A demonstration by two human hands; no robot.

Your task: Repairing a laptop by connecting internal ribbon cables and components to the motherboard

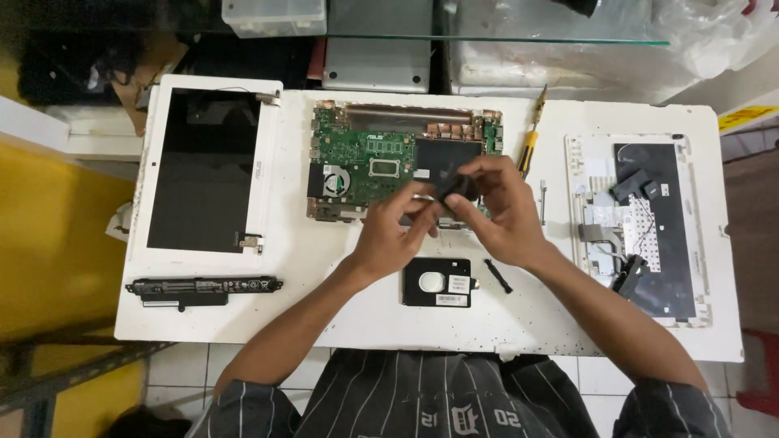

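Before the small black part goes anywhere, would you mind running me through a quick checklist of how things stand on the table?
1. Small black part held by both hands: ok, the left hand and right hand pinch it above the motherboard.
2. Part's exact kind and condition: cannot tell, fingers cover most of it.
3. Screwdriver within reach: ok, it lies just right of the board.
4. Hard drive out of the way: ok, flat on the table near the person.
5. Battery set apart: ok, below the screen panel.
6. Loose screws accounted for: cannot tell.
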